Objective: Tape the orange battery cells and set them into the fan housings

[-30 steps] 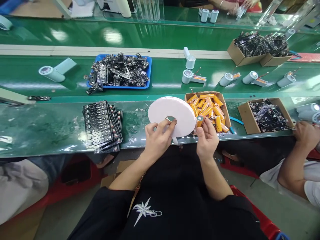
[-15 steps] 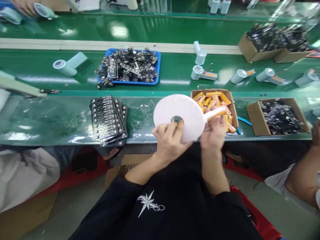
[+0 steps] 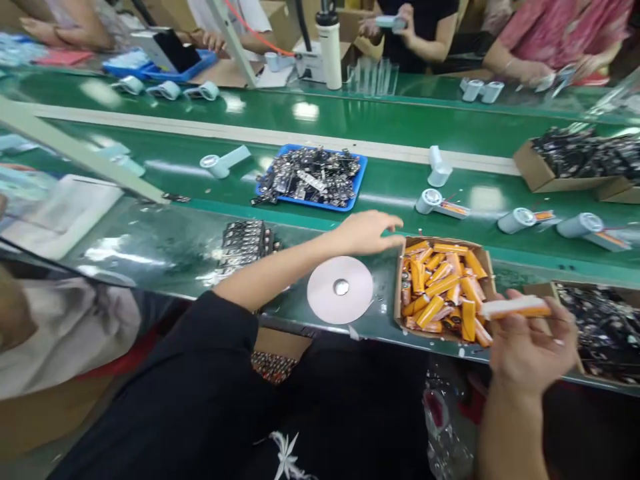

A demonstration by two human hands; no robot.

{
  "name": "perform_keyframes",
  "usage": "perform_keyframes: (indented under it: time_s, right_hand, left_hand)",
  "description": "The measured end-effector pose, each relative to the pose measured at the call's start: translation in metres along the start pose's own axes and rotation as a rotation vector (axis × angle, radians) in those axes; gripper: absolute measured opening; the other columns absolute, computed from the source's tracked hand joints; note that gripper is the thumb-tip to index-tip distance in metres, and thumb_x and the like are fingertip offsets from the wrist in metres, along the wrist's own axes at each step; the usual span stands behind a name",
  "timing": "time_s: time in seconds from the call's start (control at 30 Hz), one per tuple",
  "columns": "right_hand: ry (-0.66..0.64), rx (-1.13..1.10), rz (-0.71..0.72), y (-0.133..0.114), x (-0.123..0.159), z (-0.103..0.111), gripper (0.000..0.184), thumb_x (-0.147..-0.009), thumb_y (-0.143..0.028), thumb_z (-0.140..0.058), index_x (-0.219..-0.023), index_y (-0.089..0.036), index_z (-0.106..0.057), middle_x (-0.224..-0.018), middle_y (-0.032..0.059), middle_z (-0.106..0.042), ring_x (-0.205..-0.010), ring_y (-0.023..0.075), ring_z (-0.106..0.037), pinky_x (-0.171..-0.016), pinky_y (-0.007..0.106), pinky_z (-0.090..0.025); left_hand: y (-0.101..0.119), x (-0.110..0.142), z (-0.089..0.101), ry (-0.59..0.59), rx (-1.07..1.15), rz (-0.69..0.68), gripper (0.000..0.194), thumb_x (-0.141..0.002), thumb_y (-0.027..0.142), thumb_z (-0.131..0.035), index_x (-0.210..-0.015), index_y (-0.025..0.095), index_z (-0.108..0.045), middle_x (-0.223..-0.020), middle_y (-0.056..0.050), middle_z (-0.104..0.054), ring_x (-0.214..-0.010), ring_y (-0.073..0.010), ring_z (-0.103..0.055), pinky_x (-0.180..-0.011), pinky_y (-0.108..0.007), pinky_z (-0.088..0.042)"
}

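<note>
In my right hand (image 3: 533, 350) I hold an orange battery (image 3: 530, 307) with a white strip along its upper side. That hand is at the right of a cardboard box (image 3: 400, 293) of orange batteries (image 3: 440, 287). My left hand (image 3: 367, 232) reaches over the bench just left of this box, fingers apart and holding nothing. Below it, a flat pinkish-white roll of tape (image 3: 323, 293) with a hole in its middle lies on the bench edge. Light blue fan housings (image 3: 431, 200), some with an orange battery in the handle, lie on the green belt beyond.
A blue tray (image 3: 361, 180) of small circuit boards stands on the belt (image 3: 390, 203). Stacked black boards (image 3: 245, 243) lie left of the roll. A box of black parts (image 3: 600, 327) is at far right. Several people work across the belt; another sits at my left.
The tape roll has left my left hand and lies on the bench. My left hand has moved forward, opening; my right hand has moved right with the battery. The view has shifted.
</note>
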State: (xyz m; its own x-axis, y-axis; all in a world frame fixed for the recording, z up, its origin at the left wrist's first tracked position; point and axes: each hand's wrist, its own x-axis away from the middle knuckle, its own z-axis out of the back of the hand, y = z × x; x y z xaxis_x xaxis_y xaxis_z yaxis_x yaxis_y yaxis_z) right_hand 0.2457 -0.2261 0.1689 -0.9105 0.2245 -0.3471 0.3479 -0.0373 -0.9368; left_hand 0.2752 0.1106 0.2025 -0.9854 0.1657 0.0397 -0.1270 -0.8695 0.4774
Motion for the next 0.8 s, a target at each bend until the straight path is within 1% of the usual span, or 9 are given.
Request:
perform_keyframes:
  time_s: [0.03,0.1,0.17,0.23,0.33,0.43,0.57,0.7,0.8]
  right_hand:
    - [0.033,0.016,0.040,0.004,0.001,0.005,0.059,-0.076,-0.046,-0.099,-0.122,-0.022,-0.071,-0.104,0.0063,-0.080,-0.097,0.0312,-0.083,-0.088,0.053,-0.071]
    - [0.030,0.086,0.086,0.013,0.006,0.007,0.054,-0.078,-0.041,-0.097,-0.121,-0.021,-0.072,-0.102,0.0092,-0.083,-0.095,0.0331,-0.084,-0.085,0.052,-0.072]
    - [-0.032,0.227,0.108,0.021,0.013,0.006,0.048,-0.082,-0.039,-0.094,-0.120,-0.020,-0.075,-0.097,0.0099,-0.084,-0.086,0.0305,-0.085,-0.075,0.044,-0.073]
    - [-0.065,0.334,0.141,0.025,0.019,0.007,0.042,-0.083,-0.040,-0.094,-0.116,-0.020,-0.078,-0.090,0.0088,-0.084,-0.072,0.0268,-0.083,-0.064,0.037,-0.071]
    - [-0.067,0.350,0.158,0.027,0.023,0.013,0.038,-0.085,-0.037,-0.092,-0.116,-0.020,-0.079,-0.093,0.0101,-0.085,-0.071,0.0266,-0.082,-0.063,0.036,-0.072]
    - [-0.043,0.364,0.133,0.029,0.023,0.018,0.040,-0.085,-0.035,-0.092,-0.119,-0.020,-0.078,-0.098,0.0113,-0.085,-0.074,0.0273,-0.083,-0.066,0.038,-0.072]
    - [-0.027,0.319,0.108,0.035,0.020,0.016,0.042,-0.083,-0.036,-0.093,-0.118,-0.019,-0.077,-0.098,0.0116,-0.085,-0.078,0.0297,-0.084,-0.071,0.042,-0.073]
    - [-0.035,0.216,0.074,0.037,0.019,0.012,0.044,-0.084,-0.033,-0.092,-0.122,-0.020,-0.075,-0.102,0.0112,-0.085,-0.086,0.0312,-0.085,-0.079,0.046,-0.074]
    - [-0.043,0.223,0.050,0.038,0.017,0.011,0.043,-0.082,-0.035,-0.093,-0.119,-0.020,-0.076,-0.104,0.0121,-0.085,-0.084,0.0304,-0.085,-0.074,0.043,-0.073]
  left_hand:
    - [0.001,-0.041,0.001,0.027,0.001,0.048,0.054,-0.103,0.057,-0.059,-0.146,0.025,-0.068,-0.142,-0.009,-0.075,-0.130,-0.0298,-0.068,-0.109,-0.040,-0.051]
    - [0.001,-0.121,-0.002,0.067,0.018,0.206,0.062,-0.102,0.056,-0.061,-0.153,0.021,-0.062,-0.152,-0.014,-0.068,-0.140,-0.0336,-0.062,-0.116,-0.044,-0.047]
    - [0.000,-0.188,-0.008,0.102,0.029,0.291,0.076,-0.100,0.058,-0.061,-0.161,0.014,-0.052,-0.164,-0.023,-0.056,-0.151,-0.0406,-0.050,-0.123,-0.052,-0.040]
    - [0.000,-0.238,-0.016,0.111,0.063,0.353,0.081,-0.102,0.063,-0.052,-0.162,0.008,-0.049,-0.167,-0.029,-0.048,-0.157,-0.0462,-0.041,-0.126,-0.059,-0.035]
    - [0.003,-0.282,-0.028,0.079,0.155,0.440,0.079,-0.103,0.067,-0.042,-0.156,0.010,-0.058,-0.167,-0.031,-0.047,-0.158,-0.0502,-0.038,-0.122,-0.065,-0.036]
    - [0.013,-0.303,-0.036,0.036,0.249,0.390,0.079,-0.091,0.067,-0.064,-0.153,0.018,-0.061,-0.161,-0.027,-0.055,-0.149,-0.0495,-0.049,-0.114,-0.064,-0.045]
    - [0.026,-0.306,-0.038,-0.034,0.361,0.158,0.074,-0.076,0.048,-0.084,-0.143,0.022,-0.066,-0.131,-0.017,-0.075,-0.117,-0.0354,-0.069,-0.098,-0.047,-0.056]
    - [0.017,-0.292,-0.017,-0.006,0.349,-0.050,0.068,-0.069,0.029,-0.086,-0.134,0.016,-0.070,-0.117,-0.015,-0.076,-0.104,-0.0321,-0.071,-0.089,-0.043,-0.056]
    - [-0.008,-0.269,0.008,0.036,0.138,-0.140,0.067,-0.065,0.029,-0.088,-0.129,0.013,-0.074,-0.120,-0.015,-0.075,-0.106,-0.0333,-0.070,-0.093,-0.042,-0.054]
